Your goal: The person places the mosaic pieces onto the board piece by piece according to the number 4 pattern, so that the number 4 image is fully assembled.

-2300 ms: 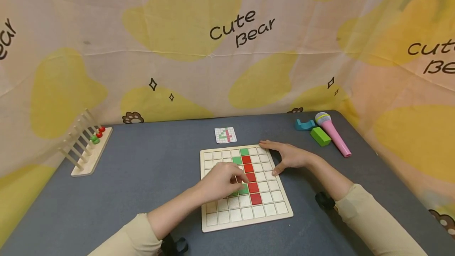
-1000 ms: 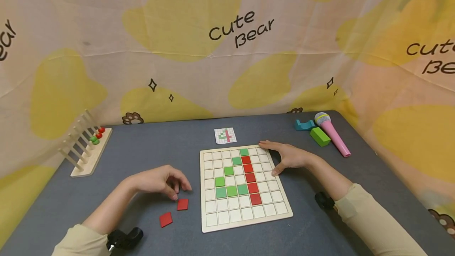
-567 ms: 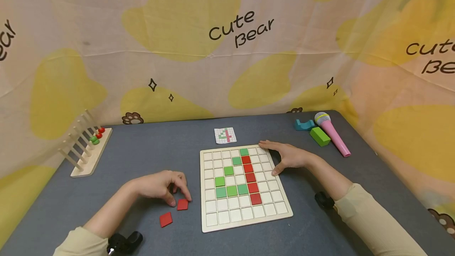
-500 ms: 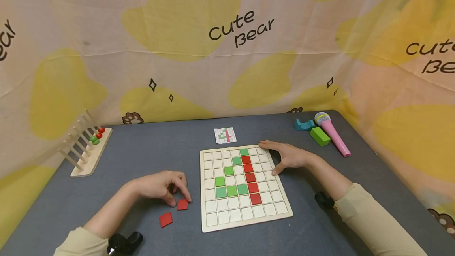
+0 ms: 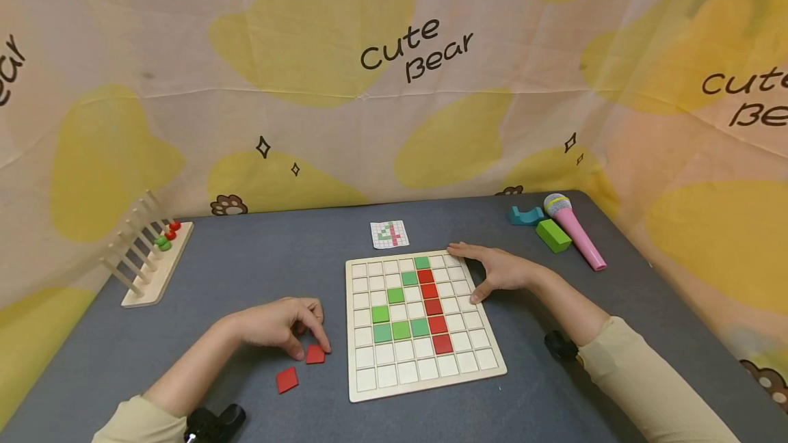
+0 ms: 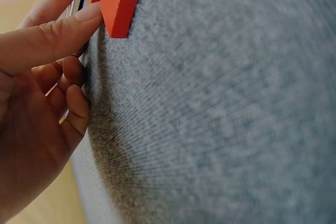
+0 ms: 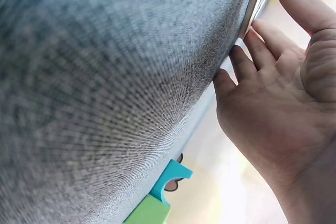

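My left hand (image 5: 277, 325) is low over the table, thumb and index finger at opposite edges of a flat square red tile (image 5: 315, 355), pinching it where it lies. A second red tile (image 5: 286, 380) lies just nearer; it looks large in the left wrist view (image 6: 118, 3). To the right is a wooden grid board (image 5: 427, 389) with white squares, a column of red tiles (image 5: 434, 306) and several green tiles (image 5: 401, 330). My right hand (image 5: 501, 270) rests at the board's right edge, fingers spread and fairly straight, thumb on the rim.
A small card (image 5: 390, 234) with a coloured grid pattern lies behind the board. At back right are a pink microphone (image 5: 579, 234), a green block (image 5: 553, 236) and a blue curved block (image 5: 526, 216). A wooden peg stand (image 5: 160, 265) with beads stands at left.
My left hand has come off the board and moved left to the loose red tiles, its thumb and index closing on one. The right hand has kept its place.
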A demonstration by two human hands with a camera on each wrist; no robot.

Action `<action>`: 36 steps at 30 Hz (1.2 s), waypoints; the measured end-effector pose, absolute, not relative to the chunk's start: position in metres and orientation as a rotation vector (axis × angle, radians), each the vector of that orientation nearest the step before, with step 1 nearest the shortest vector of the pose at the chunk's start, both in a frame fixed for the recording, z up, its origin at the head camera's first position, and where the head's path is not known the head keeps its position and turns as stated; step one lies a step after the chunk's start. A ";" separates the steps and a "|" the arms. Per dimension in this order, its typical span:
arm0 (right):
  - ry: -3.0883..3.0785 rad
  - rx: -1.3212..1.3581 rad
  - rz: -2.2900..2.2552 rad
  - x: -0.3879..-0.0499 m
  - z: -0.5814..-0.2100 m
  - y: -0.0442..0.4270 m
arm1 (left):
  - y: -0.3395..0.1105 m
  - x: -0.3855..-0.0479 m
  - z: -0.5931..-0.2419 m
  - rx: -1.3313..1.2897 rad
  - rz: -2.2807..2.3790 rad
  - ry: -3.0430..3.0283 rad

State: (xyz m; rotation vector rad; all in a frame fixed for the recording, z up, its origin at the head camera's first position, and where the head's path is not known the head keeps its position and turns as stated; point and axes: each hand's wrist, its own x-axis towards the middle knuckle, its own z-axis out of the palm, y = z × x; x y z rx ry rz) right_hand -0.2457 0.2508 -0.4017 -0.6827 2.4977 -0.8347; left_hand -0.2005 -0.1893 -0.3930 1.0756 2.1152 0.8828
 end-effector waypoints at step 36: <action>2.500 -0.702 -0.827 -0.246 -0.402 0.251 | -0.187 -0.197 -0.393 0.982 0.870 2.279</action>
